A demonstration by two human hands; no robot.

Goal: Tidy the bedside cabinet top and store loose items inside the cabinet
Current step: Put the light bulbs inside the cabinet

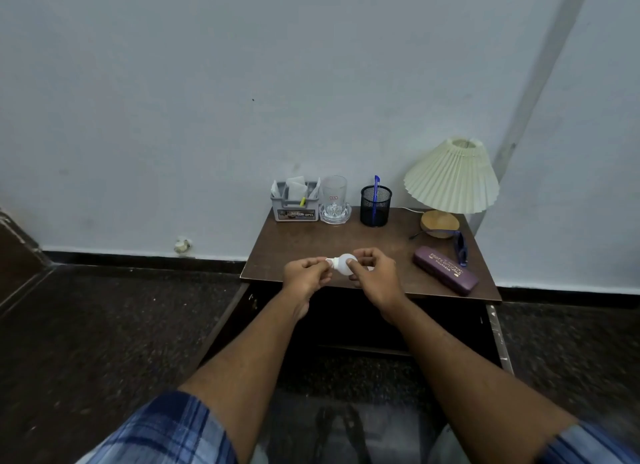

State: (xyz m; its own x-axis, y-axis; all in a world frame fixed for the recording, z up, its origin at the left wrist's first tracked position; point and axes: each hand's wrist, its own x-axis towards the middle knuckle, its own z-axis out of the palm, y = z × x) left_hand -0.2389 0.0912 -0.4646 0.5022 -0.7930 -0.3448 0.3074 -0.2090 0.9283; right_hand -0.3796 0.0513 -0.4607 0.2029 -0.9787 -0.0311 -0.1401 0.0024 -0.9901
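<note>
A pale blue-grey wall point(173, 82) is filling the upper view, a black skirting strip point(138, 257) running along its foot. Dark speckled floor point(86, 325) is spreading below. A brown tabletop point(294, 242) is sitting against the wall under dim, even light.

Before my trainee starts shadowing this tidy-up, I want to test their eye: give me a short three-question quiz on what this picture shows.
1. True or false: both hands, the left hand and the right hand, hold the small white bottle.
2. What stands in the black mesh pen holder? A) scissors B) a blue pen C) a ruler
3. Fill in: the blue glasses lie unfolded between the lamp's wooden base and the purple ____.

Key: 1 true; 2 B; 3 glasses case.
</note>
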